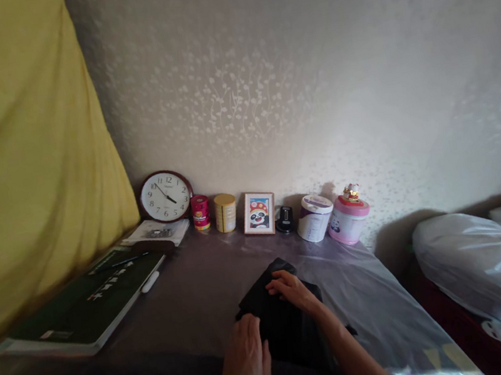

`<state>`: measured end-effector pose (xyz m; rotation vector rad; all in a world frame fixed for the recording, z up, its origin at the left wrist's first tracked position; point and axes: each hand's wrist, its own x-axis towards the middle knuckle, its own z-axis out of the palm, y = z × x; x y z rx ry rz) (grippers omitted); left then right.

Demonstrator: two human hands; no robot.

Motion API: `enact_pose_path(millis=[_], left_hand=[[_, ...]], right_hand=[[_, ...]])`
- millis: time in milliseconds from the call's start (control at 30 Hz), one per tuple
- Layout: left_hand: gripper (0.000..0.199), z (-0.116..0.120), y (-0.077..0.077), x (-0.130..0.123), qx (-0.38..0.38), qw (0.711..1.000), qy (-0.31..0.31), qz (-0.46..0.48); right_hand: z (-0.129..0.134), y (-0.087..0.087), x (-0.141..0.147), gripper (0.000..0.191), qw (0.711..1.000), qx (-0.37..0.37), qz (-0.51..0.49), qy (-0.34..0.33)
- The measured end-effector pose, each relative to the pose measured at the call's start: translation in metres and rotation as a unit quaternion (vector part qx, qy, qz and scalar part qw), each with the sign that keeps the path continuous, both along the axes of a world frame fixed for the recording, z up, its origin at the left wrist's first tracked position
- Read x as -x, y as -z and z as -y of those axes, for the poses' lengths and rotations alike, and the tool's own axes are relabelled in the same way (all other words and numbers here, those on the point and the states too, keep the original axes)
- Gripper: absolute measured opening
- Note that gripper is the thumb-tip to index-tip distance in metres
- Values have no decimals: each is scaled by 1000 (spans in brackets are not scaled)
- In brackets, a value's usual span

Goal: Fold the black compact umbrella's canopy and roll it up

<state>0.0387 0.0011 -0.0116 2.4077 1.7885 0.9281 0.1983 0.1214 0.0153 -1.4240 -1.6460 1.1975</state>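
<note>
A black folded cloth lies on the table near its front edge, its exact kind too dark to make out. At the cloth's left edge, my left hand is closed, fingers curled together on the fabric. My right hand rests on the upper part of the cloth with its fingers stretched out and slightly apart. A dark loose end of the cloth shows to the right of my right forearm.
The table has a shiny plastic cover. Along the wall stand a clock, a red can, a yellow can, a framed panda picture and two tubs. A green book lies left; plastic bags sit right.
</note>
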Motion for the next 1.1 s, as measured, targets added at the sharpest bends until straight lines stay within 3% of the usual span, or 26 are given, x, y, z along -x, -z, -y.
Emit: enact_pose_path(millis=[100,167,300,433,600,700,900,1000,1100], left_hand=[[30,-2,-18,-8,-36,998,51,-11],[34,-7,-20,-17,-45,995,77,-40],[51,-19,2,-30,35,995,58,-79],[58,-21,26,-30,48,995,40,-75],[63,-18,36,-29,47,995,19,-89],[66,-18,37,-31,53,994,4,-97],[70,-18,49,-35,47,990,-30,-132],[73,-19,59,-36,31,991,-31,-127],[74,-21,61,-35,63,991,-27,-119]], right_hand=[[-1,5,1,30,995,-76,59,-37],[1,6,2,29,988,-117,87,-44],[11,4,4,29,976,-168,131,-54],[28,2,5,26,944,-247,207,-63],[37,4,4,27,899,-334,247,-137],[29,5,1,27,888,-350,250,-160],[-10,10,-10,31,883,-352,280,-136],[-31,13,-15,32,887,-338,291,-117],[-48,15,-19,31,896,-300,315,-91]])
